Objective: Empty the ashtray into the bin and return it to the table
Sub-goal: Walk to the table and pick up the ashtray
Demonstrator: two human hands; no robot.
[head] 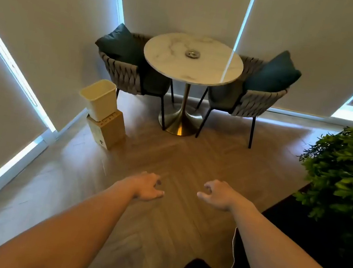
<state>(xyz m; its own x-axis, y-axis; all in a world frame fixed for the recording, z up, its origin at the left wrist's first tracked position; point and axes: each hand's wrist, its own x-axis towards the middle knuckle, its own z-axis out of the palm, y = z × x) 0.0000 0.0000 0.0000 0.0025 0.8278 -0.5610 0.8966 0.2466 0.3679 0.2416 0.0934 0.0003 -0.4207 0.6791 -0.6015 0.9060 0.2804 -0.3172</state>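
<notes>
A small round glass ashtray (192, 54) sits near the middle of a round white marble table (164, 61) with a gold pedestal, far ahead of me. A cream plastic bin (100, 100) stands on a cardboard box (108, 133) on the floor, left of the table by the wall. My left hand (149, 187) and my right hand (216, 194) are stretched out low over the wooden floor, well short of the table. Both hold nothing, with loosely curled fingers apart.
Two woven chairs with dark teal cushions flank the table, one at the left (126, 67) and one at the right (254, 93). A leafy green plant (349, 167) stands at the right. Roller blinds cover the windows around the corner. Wooden floor (178, 157) lies between me and the table.
</notes>
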